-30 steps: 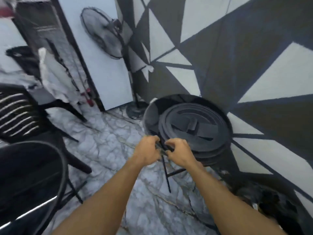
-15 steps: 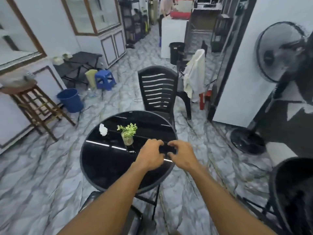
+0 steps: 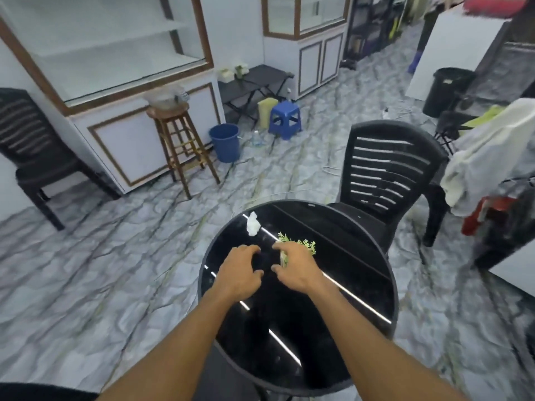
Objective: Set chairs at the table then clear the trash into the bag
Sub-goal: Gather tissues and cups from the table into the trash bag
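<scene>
— Hands?
— Left hand (image 3: 238, 274) and right hand (image 3: 298, 270) over the table (image 3: 356, 264), fingers curled; I cannot tell if they pinch anything.
— Trash?
— White tissue wad (image 3: 252, 224) near far rim; chair (image 3: 385, 175) beyond.

Two bare arms are shown, and nothing else of the person. The left forearm (image 3: 173, 342) and the right forearm (image 3: 376, 340) are seen uncovered along their whole visible length (as far as the lower frame edge, where they are cut off). The left hand (image 3: 238, 273) and the right hand (image 3: 295, 270) are likewise uncovered, knuckles and fingers slightly blurred.
</scene>
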Demonstrator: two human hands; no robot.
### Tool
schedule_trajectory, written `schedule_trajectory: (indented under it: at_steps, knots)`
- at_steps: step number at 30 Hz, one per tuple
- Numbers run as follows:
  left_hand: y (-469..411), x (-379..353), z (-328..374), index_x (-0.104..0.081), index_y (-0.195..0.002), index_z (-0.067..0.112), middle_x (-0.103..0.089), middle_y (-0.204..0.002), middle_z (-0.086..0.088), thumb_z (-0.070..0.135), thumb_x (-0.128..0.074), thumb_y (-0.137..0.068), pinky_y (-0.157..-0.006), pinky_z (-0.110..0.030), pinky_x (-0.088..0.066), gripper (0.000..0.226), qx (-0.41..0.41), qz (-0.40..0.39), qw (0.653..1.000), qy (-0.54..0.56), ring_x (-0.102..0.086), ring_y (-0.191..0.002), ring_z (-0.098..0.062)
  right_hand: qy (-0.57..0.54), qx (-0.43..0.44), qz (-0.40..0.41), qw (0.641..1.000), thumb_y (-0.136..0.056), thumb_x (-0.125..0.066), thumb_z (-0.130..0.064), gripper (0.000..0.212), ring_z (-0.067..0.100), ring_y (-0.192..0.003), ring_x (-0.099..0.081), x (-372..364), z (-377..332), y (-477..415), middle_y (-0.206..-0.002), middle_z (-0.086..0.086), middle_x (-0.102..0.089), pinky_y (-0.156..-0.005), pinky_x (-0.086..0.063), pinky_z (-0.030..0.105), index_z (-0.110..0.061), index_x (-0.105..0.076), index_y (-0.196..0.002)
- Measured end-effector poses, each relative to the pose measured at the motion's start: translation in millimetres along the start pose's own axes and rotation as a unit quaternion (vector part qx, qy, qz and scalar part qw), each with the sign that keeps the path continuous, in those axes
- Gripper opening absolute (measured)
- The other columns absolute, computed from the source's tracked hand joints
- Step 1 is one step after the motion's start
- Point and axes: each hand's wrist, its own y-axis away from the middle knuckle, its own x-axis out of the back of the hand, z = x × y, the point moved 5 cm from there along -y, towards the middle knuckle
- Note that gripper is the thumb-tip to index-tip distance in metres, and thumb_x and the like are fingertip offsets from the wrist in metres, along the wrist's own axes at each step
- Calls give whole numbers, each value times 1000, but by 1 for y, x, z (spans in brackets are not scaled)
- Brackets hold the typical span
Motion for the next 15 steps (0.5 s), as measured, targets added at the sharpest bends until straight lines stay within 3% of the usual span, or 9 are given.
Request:
schedule_trajectory:
  at_steps: [4,9,13,15]
  knots:
    - [-39,4,-37,-49,-144,20,-54,-140,2,29,-68,-88,-112,-36,-40,60,22,-1,1000,-2,-45,-134,-19,20,1,-30,999,-87,-70,-22,57,22,-138,-45,-24,-12,-56,-145,3,-52,-115,-38,37,-17,-53,-141]
    - [-103,-4,-80,-48,-145,18,-54,-142,-1,27,-68,-88,-113,-38,-40,62,25,-27,999,12,-45,-137,-20,27,-40,-29,998,-88,-70,-17,56,28,-131,-52,-49,-18,-129,-144,8,-53,-106,-43,34,-16,-53,-141]
    - [-158,-17,-107,-52,-140,19,-58,-136,-2,25,-70,-85,-107,-38,-45,59,12,-51,999,9,-50,-131,-21,35,-86,-18,995,-86,-68,-10,46,32,-122,-58,-70,-9,-182,-134,12,-60,-99,-50,38,-13,-60,-131]
    - [-181,-25,-119,-54,-135,22,-61,-130,0,26,-70,-82,-102,-42,-50,56,8,-57,998,13,-55,-124,-20,46,-100,-17,994,-86,-69,-10,51,32,-124,-57,-79,-4,-200,-138,14,-57,-99,-49,39,-12,-57,-135]
